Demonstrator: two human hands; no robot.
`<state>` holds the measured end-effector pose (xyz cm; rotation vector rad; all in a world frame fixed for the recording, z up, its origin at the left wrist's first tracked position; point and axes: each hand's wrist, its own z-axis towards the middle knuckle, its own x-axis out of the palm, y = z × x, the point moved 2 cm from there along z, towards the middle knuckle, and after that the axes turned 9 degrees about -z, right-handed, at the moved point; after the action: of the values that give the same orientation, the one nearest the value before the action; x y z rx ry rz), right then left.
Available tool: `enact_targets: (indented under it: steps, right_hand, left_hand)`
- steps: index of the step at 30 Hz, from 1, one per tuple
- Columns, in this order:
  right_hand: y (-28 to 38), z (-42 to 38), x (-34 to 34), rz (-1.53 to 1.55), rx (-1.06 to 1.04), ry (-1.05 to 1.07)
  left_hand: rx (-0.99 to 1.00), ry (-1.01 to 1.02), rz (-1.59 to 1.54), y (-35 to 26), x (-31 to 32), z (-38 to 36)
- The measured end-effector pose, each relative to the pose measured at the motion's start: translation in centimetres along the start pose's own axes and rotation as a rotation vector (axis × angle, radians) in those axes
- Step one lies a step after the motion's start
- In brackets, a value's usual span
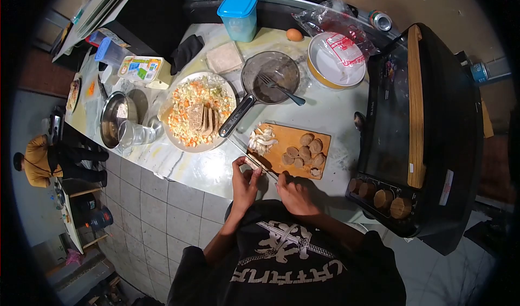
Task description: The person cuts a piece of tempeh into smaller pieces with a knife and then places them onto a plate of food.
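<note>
My left hand (245,187) pinches a pale, whitish piece of food (252,163) at the left edge of a wooden cutting board (292,133). My right hand (296,196) is closed around the handle of a knife (264,168), whose blade points up and left across that piece. Thin white strips (264,140) lie on the board's left side. Several round brown pieces (305,151), like meatballs, sit on its right side. Just beyond the hands stands a large plate (172,140) of chopped cabbage and carrot, with brown slices (203,119) on top.
A frying pan (271,70) with a fork (282,89) in it is behind the board. A white bowl (337,60), an egg (294,34) and a blue-lidded container (238,17) stand farther back. A black toaster oven (398,116) bounds the right; another person (38,159) stands far left.
</note>
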<state>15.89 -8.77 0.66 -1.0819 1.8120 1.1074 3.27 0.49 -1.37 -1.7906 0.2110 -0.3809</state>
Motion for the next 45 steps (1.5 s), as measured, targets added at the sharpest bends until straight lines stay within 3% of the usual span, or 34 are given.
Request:
enact_targets:
  steps: [7, 9, 19, 30, 40, 45]
  right_hand:
    - [0.0, 0.7, -0.6, -0.054, -0.024, 0.105]
    - [-0.1, 0.8, -1.2, -0.067, -0.149, 0.017]
    - [-0.1, 0.7, -1.4, -0.042, -0.161, -0.034]
    - [-0.7, 0.1, 0.3, 0.037, -0.015, 0.065]
    - [-0.7, 0.0, -0.9, 0.040, -0.119, 0.000]
    - [-0.6, 0.1, -1.1, 0.056, -0.110, 0.064]
  left_hand:
    - [0.002, 0.042, 0.143, -0.8, 0.2, 0.0]
    - [0.023, 0.046, 0.162, -0.9, 0.2, 0.0]
    - [0.072, -0.016, 0.279, -0.7, 0.5, 0.1]
    - [0.147, -0.025, 0.469, -2.7, 1.0, -0.2]
    - [0.171, 0.012, 0.431, -2.2, 1.1, -0.3]
    - [0.168, 0.017, 0.364, -2.5, 1.4, -0.5]
